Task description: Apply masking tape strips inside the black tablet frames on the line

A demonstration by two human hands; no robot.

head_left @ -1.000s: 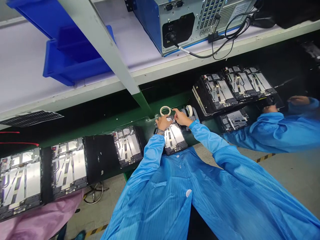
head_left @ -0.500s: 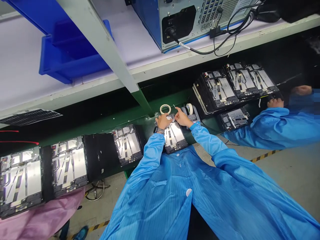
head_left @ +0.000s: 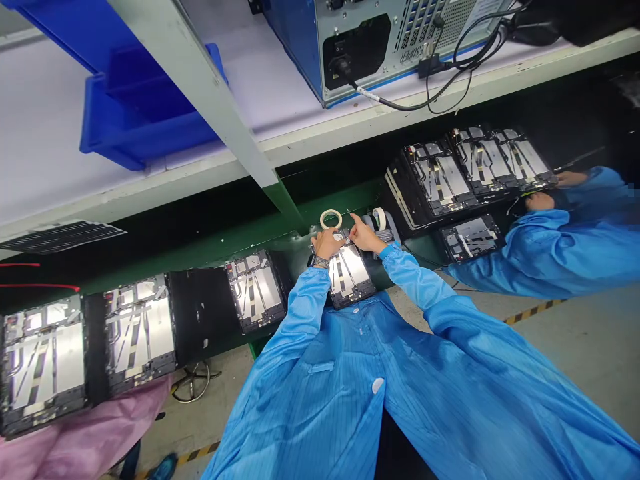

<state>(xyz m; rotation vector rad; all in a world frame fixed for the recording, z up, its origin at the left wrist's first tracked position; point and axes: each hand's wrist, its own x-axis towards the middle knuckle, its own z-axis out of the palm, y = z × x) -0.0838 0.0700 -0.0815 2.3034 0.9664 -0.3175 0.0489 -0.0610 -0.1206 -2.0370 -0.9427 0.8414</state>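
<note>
An opened tablet (head_left: 349, 273), its silver inside and dark ribbon strips showing, lies in front of me at the bench edge. My left hand (head_left: 327, 244), with a watch on its wrist, grips its upper left part, thumb stretched across the top. At the upper right corner is my right hand (head_left: 364, 237), fingers pinched on a thin stick-like tool (head_left: 349, 211) whose pale end pokes up past the knuckles. The working end is too small to make out. Just beyond my left hand sits a roll of tape (head_left: 331, 215). Another roll rests in a grey tape dispenser (head_left: 393, 230) beside my right hand.
More opened tablets (head_left: 256, 291) stand along the bench to the left. To the right are stacked tablets (head_left: 440, 177) and a co-worker's blue sleeve (head_left: 565, 250). A white post (head_left: 200, 73), a shelf with a blue bin (head_left: 145, 133) and a computer case (head_left: 360, 47) are above.
My hands stay almost still on the tablet. The co-worker's hands at the right have shifted, the nearer one slightly left and the farther one also left, toward the stacked tablets.
</note>
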